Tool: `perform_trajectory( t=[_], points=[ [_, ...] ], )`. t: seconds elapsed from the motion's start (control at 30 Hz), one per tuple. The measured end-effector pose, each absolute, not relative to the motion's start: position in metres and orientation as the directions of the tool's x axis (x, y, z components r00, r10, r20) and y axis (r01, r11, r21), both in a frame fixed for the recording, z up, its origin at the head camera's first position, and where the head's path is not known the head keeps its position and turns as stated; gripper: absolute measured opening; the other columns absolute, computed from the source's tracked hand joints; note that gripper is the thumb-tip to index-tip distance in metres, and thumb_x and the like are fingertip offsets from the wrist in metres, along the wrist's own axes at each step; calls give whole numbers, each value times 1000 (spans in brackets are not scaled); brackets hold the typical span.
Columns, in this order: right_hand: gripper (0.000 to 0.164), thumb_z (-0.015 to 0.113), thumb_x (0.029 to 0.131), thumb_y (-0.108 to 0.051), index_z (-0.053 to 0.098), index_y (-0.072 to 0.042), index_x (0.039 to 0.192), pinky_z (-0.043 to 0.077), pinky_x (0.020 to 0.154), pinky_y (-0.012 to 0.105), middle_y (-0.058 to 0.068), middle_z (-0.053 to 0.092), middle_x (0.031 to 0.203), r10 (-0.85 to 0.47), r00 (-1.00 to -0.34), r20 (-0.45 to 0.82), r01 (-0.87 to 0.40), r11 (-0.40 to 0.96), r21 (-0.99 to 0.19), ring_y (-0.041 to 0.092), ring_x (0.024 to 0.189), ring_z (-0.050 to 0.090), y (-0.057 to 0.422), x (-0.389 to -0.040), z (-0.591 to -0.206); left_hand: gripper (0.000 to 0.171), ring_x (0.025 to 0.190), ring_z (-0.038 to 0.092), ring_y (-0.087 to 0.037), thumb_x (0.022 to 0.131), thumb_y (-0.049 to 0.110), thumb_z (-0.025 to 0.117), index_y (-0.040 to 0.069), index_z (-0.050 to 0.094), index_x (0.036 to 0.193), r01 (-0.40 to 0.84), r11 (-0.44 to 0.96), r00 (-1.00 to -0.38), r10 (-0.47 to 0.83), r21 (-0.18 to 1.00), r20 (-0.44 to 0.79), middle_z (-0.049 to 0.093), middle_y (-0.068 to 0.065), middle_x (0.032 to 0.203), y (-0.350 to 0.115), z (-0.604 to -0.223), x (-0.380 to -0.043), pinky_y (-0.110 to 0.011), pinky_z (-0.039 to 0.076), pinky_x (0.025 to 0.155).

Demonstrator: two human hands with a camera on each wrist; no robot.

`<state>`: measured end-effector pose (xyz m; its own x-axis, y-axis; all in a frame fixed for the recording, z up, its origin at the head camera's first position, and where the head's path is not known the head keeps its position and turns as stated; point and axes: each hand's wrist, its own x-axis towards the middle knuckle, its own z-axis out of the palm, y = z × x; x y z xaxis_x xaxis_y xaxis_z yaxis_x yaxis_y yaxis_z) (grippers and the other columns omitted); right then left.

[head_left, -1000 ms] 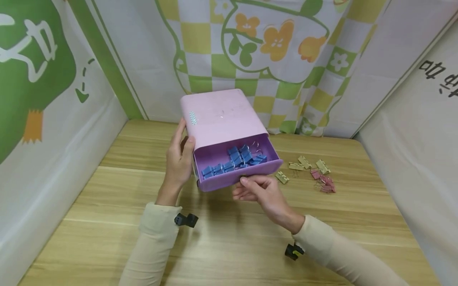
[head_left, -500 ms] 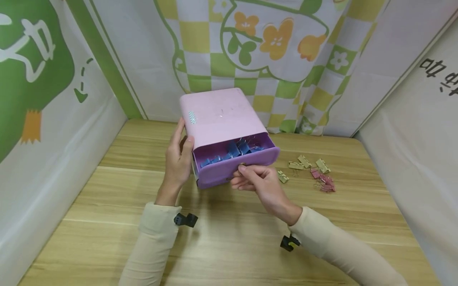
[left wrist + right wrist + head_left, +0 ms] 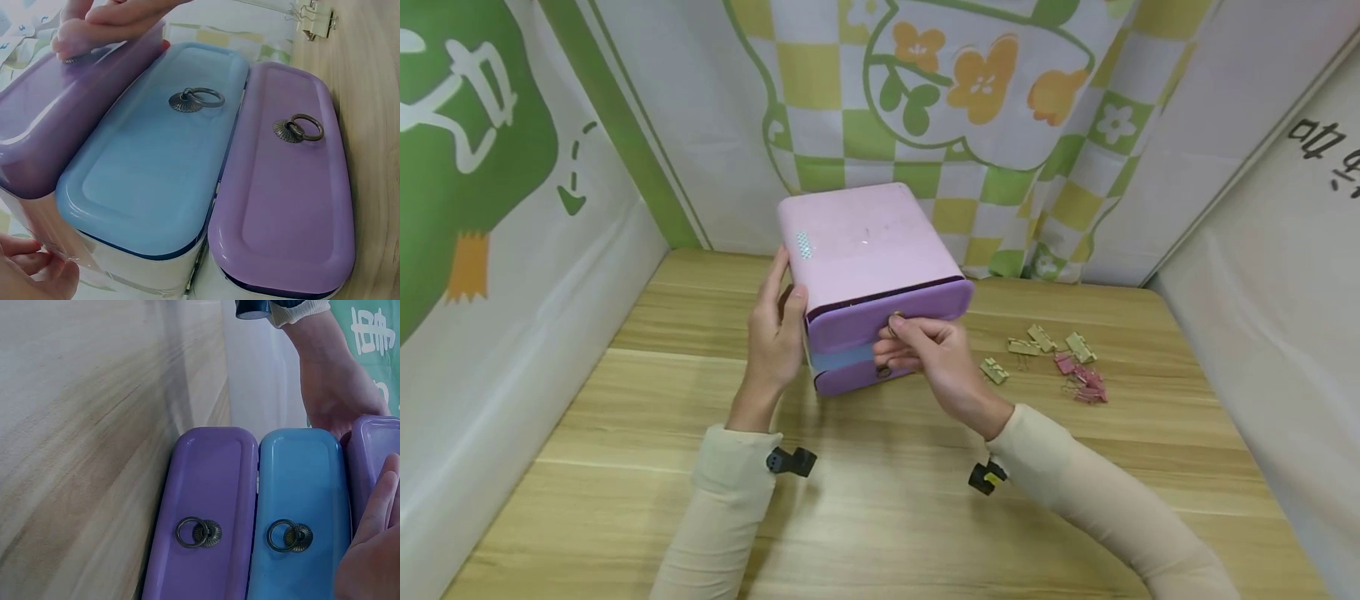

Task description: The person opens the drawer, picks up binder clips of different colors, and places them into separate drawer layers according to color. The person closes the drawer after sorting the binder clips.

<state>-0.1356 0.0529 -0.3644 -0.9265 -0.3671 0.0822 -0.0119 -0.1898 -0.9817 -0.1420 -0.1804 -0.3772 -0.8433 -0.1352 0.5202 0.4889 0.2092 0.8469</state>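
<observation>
With the left hand (image 3: 772,342), presses relaxed fingers and thumb against the left wall of a pink three-drawer desktop organizer (image 3: 865,233) at the centre of the head frame. With the right hand (image 3: 947,362), just right of centre, pinches the ring pull (image 3: 897,317) of the purple top drawer (image 3: 842,329) between thumb and forefinger, largely covering the metal. Above the top drawer's front, under the edge of the pink shell, shows a narrow dark gap. Below, in order: a light-blue middle drawer (image 3: 150,156) and a purple bottom drawer (image 3: 284,200), each fitted with a bronze-toned ring, both plainly visible in the left wrist frame. Stands on a wood-grain table (image 3: 625,500). At centre right, on the tabletop: four yellow binder clips (image 3: 1080,347), with one nearest the right hand, and beside them a cluster of pink binder clips (image 3: 1088,383), too tangled to count. At the top of the frame: a green-and-yellow checked curtain (image 3: 808,79) with orange flowers. At the bottom: beige sleeves (image 3: 722,525), with black wrist cameras (image 3: 793,461) at the cuffs.
</observation>
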Motion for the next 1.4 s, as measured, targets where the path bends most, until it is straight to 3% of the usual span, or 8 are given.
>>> perform_trajectory(
  t=[0.17, 0.37, 0.63, 0.83, 1.03, 1.23, 1.4],
  points=[
    [25, 61, 107, -20, 79, -5, 100, 68, 83, 34, 3, 82, 85, -369, -927, 65, 16, -212, -977, 14, 80, 80, 50, -141, -363, 63, 159, 33, -22, 111, 31, 44, 8, 27, 168, 510, 206, -832, -129, 835, 539, 28, -7, 175, -180, -378, -143, -48, 38, 129],
    [27, 64, 106, -23, 78, -1, 102, 68, 80, 28, 3, 82, 85, -367, -930, 21, 67, -225, -972, 13, 80, 79, 47, -146, -360, 62, 159, 34, -25, 111, 29, 44, 8, 27, 167, 512, 200, -831, -130, 835, 541, 29, -8, 174, -180, -378, -143, -50, 38, 128],
    [25, 60, 108, -20, 78, -3, 102, 67, 83, 29, 2, 82, 87, -413, -911, 1, 83, -186, -979, 14, 82, 80, 50, -155, -359, 62, 159, 33, -24, 111, 27, 44, 6, 27, 167, 514, 200, -829, -135, 834, 543, 29, -9, 174, -178, -380, -143, -48, 38, 129],
    [37, 60, 109, -24, 72, 10, 115, 64, 94, 44, 4, 82, 92, -437, -899, -14, 55, -81, -995, 17, 87, 81, 54, -157, -359, 62, 160, 31, -22, 111, 27, 44, 8, 27, 167, 478, 250, -847, -121, 842, 517, 29, -7, 175, -183, -377, -142, -50, 36, 130],
    [39, 63, 107, -26, 72, 9, 121, 56, 104, 60, 18, 81, 105, -424, -905, -35, 30, 19, -999, 20, 92, 81, 67, -158, -363, 64, 162, 28, -23, 111, 36, 41, 9, 29, 167, 433, 390, -859, -95, 813, 503, 28, -8, 175, -188, -373, -139, -54, 34, 130],
    [37, 68, 104, -27, 75, 6, 120, 60, 103, 52, 22, 80, 108, -379, -921, -83, 41, 119, -992, 23, 96, 81, 86, -156, -374, 71, 163, 24, -26, 107, 43, 38, 11, 23, 169, 449, 458, -861, -8, 767, 509, 23, -9, 177, -193, -373, -131, -58, 35, 128],
    [34, 71, 103, -24, 75, 5, 120, 62, 99, 47, 25, 79, 110, -362, -926, -106, 43, 176, -983, 30, 99, 81, 88, -155, -391, 91, 165, 16, -28, 101, 52, 52, 16, 8, 172, 423, 481, -889, 59, 768, 453, 10, -5, 179, -194, -376, -126, -63, 32, 128]
  ],
)
